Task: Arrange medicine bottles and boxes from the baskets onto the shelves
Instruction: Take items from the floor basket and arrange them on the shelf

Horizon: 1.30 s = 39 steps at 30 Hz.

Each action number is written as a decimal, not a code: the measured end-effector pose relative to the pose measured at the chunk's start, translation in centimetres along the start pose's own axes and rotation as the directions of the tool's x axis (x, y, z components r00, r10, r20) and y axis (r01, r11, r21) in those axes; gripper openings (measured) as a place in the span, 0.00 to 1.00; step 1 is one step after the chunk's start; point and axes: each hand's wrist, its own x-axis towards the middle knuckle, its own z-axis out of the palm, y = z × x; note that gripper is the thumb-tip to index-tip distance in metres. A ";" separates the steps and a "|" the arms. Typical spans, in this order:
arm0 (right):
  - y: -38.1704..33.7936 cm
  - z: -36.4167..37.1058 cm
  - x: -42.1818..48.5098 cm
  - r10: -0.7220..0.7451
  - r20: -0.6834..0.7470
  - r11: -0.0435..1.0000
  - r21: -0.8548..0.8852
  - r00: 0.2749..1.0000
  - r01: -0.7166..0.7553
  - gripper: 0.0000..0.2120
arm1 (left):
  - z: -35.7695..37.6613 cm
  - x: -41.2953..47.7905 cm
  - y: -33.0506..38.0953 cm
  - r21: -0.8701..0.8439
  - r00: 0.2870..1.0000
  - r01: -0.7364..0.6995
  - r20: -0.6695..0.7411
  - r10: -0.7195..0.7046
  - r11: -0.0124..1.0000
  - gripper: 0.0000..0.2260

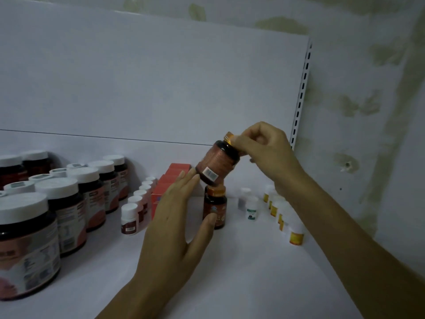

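White shelf (253, 261) in dim light, plain back panel (149, 88) behind it, stained wall (379, 111) off to the right. Toward the back, the right hand (264, 146) has its fingers curled round the orange cap of a tilted bottle (216, 164): dark glass, copper label, barcode facing us. It leans left, and its base sits right over the cap of an upright bottle (215, 208) of the same kind, standing mid-shelf toward the back. Touching or just clear? Cannot tell. And the left hand (177, 215) is flat, fingers straight. Its fingertips touch the tilted bottle's lower side, and its thumb lies against the upright bottle's front. Along the left edge stand big jars (27, 245) with white lids, in rows. Beside them a line of small bottles (131, 219) runs toward the back, then red boxes (167, 183) just behind the left hand. Toward the right edge are two white bottles (251, 211), and beyond them a line of yellow-label bottles (296, 236) runs front to back.
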 end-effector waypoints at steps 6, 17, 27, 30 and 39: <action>1.6 -0.5 -3.7 0.069 0.076 0.924 0.372 0.995 -0.093 0.05 | -0.3 -0.5 1.2 -0.224 0.996 0.008 -0.090 -0.029 0.975 0.28; 2.9 1.8 -5.9 -0.008 0.167 0.862 0.501 0.986 -0.078 0.14 | -0.1 0.3 1.9 -0.603 0.957 0.196 -0.055 -0.286 0.773 0.09; 3.1 2.3 -7.0 -0.120 0.152 0.876 0.482 0.981 0.033 0.22 | -0.1 -0.3 1.0 -0.398 0.986 0.112 -0.071 -0.152 0.911 0.19; 3.4 2.5 -7.5 -0.167 0.153 0.890 0.449 0.974 0.082 0.23 | -0.2 -0.4 1.1 -0.289 0.995 0.061 -0.055 -0.080 0.955 0.22; 3.1 2.1 -8.3 -0.220 0.164 0.899 0.417 0.962 0.135 0.26 | -0.1 -0.6 1.0 -0.101 0.998 -0.042 -0.046 0.037 0.994 0.23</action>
